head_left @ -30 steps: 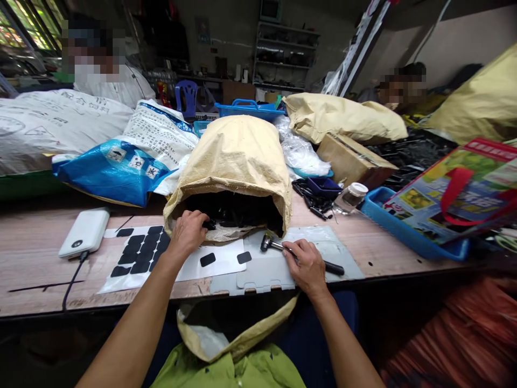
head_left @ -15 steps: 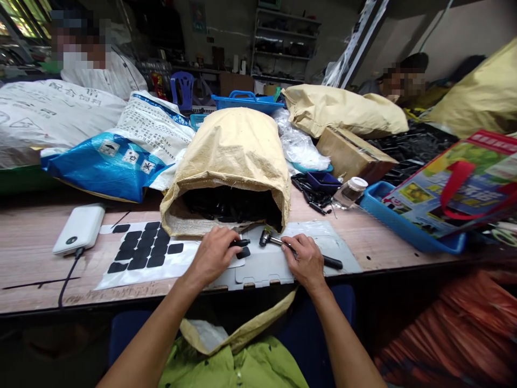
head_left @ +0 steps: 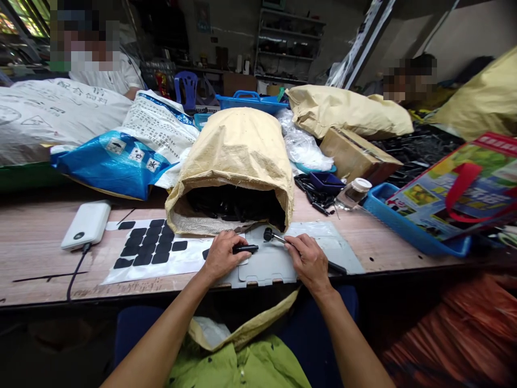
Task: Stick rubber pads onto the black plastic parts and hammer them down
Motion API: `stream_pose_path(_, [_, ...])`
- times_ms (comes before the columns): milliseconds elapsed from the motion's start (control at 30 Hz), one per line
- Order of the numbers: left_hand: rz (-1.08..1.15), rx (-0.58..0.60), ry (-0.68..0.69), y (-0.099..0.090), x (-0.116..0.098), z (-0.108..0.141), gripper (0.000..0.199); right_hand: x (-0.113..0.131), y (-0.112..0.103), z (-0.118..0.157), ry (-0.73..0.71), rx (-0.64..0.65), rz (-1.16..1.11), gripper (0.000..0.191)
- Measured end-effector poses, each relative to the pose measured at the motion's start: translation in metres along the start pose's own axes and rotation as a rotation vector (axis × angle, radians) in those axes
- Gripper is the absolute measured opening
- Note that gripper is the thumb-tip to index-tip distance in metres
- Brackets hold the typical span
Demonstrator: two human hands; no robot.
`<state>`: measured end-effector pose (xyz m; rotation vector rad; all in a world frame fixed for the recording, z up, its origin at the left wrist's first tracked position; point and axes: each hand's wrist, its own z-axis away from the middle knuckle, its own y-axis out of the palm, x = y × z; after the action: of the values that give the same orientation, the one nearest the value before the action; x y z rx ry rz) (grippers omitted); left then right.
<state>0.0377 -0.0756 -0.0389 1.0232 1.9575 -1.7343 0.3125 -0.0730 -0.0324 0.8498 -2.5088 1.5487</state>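
Note:
My left hand (head_left: pixel 222 254) is closed around a short black pen-like piece (head_left: pixel 246 248), which points right over the grey board (head_left: pixel 264 269). In my right hand (head_left: pixel 307 260) is a small hammer (head_left: pixel 278 237), gripped by its metal shaft. Its dark head (head_left: pixel 267 234) is raised just right of the black piece and apart from it, while the black handle (head_left: pixel 336 268) sticks out behind my palm. Just beyond both hands lies an open tan sack (head_left: pixel 242 145) with many black pieces (head_left: pixel 230 209) inside. A white sheet with black rounded squares (head_left: pixel 151 245) is left of my left hand.
A white power bank (head_left: pixel 86 223) with a cable sits on the left. To the right are a clear jar (head_left: pixel 354 194), a small dark blue tray (head_left: pixel 324 182) and a blue basin (head_left: pixel 374 207) holding a colourful bag. Full sacks line the back. Two people sit beyond the table.
The view has shifted slightly. The black piece has turned so more of its length shows, and my left hand has moved a little right. The hammer has rolled in my right hand, its head facing differently.

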Motion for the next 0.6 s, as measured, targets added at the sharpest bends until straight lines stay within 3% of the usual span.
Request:
stream_pose_path(167, [0.016, 0.011, -0.018, -0.001, -0.001, -0.001, 0.018, 0.039, -0.012, 0.000, -0.025, 0.008, -0.216, 0.027])
stream_pose_path(300, [-0.013, 0.020, -0.030, -0.001, -0.001, -0.001, 0.017, 0.060, -0.011, 0.004, -0.069, 0.053, -0.229, 0.028])
stream_pose_path(467, [-0.016, 0.024, -0.034, -0.001, -0.002, -0.001, 0.015, 0.060, -0.007, 0.008, -0.071, 0.098, -0.162, 0.027])
stream_pose_path(600, [-0.005, 0.015, -0.036, -0.001, -0.002, -0.001, 0.018, 0.055, -0.014, 0.007, -0.027, 0.035, -0.221, 0.028])
